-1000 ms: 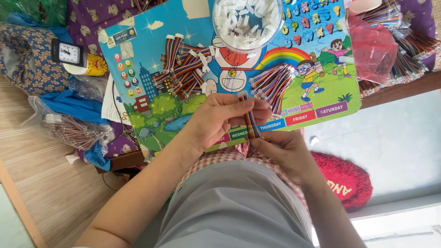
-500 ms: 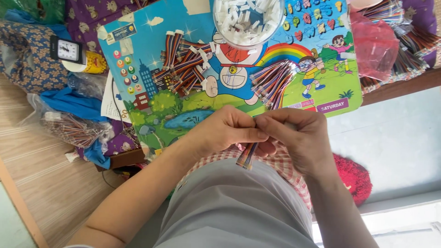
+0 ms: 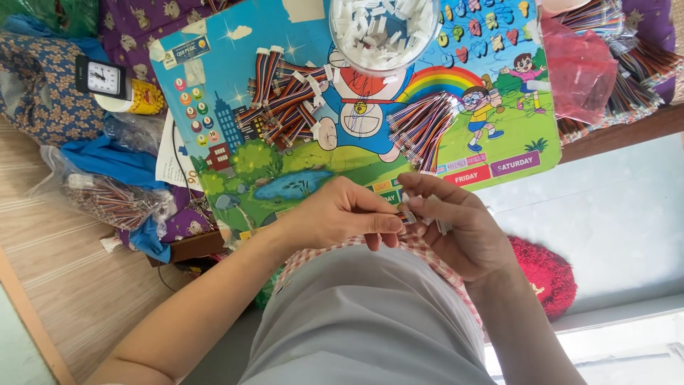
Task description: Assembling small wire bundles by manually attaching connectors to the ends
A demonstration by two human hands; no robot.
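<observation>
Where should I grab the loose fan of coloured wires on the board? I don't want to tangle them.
Probably grip the loose wire bundle at its gathered upper-right part, near the rainbow, coming from the right hand side. There the strands lie together, while the lower-left ends splay out and would snag.

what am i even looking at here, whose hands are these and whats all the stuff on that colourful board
The picture comes from a camera worn on a person's head, looking down at their own two bare hands above their lap. The left hand and right hand meet fingertip to fingertip and pinch a small wire piece between them; its details are too small to tell. In front lies a cartoon board. On it are a pile of striped wire pieces with white ends, a fanned wire bundle, and a clear bowl of small white parts. Beside the board, on the left of the picture, stand a small clock and a bag of wires.
</observation>
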